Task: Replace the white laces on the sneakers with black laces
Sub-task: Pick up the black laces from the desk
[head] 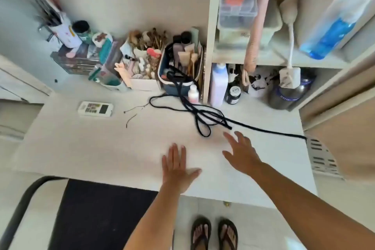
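Black laces [203,114] lie in a loose tangle on the white table [91,148], one end running to the table's right edge. My right hand [241,152] hovers with fingers spread just short of the tangle, holding nothing. My left hand [176,166] lies flat on the table near its front edge, fingers straight. No sneakers and no white laces are in view.
A remote control [95,108] and thin wire scraps [134,112] lie at the table's left-middle. Boxes of brushes and cosmetics [178,67] line the back wall. A shelf unit [263,46] with bottles stands at the right. A dark chair seat [97,215] sits below the table edge.
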### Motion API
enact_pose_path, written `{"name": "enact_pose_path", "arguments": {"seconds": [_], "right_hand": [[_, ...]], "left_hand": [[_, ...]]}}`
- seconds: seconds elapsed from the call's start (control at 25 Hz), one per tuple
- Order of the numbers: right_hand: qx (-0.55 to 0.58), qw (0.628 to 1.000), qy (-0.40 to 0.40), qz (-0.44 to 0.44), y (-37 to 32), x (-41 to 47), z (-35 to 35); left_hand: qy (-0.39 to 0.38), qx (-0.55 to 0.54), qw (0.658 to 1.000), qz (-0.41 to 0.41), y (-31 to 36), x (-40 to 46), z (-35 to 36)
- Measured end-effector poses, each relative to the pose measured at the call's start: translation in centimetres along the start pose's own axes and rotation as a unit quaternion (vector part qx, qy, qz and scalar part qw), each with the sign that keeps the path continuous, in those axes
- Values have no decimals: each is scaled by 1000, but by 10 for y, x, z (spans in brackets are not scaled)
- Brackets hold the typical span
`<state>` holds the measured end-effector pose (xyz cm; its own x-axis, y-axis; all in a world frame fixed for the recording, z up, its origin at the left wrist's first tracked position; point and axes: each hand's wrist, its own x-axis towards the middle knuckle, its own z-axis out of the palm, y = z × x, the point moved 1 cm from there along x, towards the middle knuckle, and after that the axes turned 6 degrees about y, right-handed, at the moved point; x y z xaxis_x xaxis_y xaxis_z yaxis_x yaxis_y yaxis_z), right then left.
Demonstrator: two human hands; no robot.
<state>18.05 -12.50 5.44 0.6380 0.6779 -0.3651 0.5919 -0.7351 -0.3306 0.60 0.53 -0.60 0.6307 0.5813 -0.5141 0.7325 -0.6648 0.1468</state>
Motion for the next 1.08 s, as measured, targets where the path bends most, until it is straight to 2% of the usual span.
{"name": "enact_pose_path", "arguments": {"seconds": [0.04,0.2,0.32,0.4,0.48,0.52,0.56,0.64,0.72,0.8,0.92,1.0,1.08], "right_hand": [[-8,1000,7,7,-11,25,1],[-15,1000,16,9,-62,94,3],[-48,999,-1,25,-62,111,27],[-42,997,70,-4,-55,105,39],[19,970,220,-97,-48,82,46],[45,954,270,-119,-38,67,49],[41,948,286,-133,-25,53,53],[53,960,247,-122,-9,38,47],[163,971,176,-13,2,36,24],[273,951,139,42,2,41,-14],[364,924,111,28,-7,31,-94],[341,937,74,-3,-16,12,-140],[348,936,34,-35,-32,-14,-176]], "left_hand": [[23,15,1000,9,-2,3,6],[34,13,999,6,-6,8,12],[38,21,999,20,-7,9,16],[30,11,999,23,-8,9,16],[22,6,999,25,-7,10,16],[19,3,1000,24,-7,10,15],[16,0,1000,23,-7,11,14],[4,-5,999,32,-7,8,10],[-25,-20,998,47,-10,5,-4],[-37,-107,993,40,-13,4,-31],[48,-278,959,22,-2,-8,-95],[114,-336,930,93,27,-24,-142],[111,-398,894,173,66,-42,-184]]}}
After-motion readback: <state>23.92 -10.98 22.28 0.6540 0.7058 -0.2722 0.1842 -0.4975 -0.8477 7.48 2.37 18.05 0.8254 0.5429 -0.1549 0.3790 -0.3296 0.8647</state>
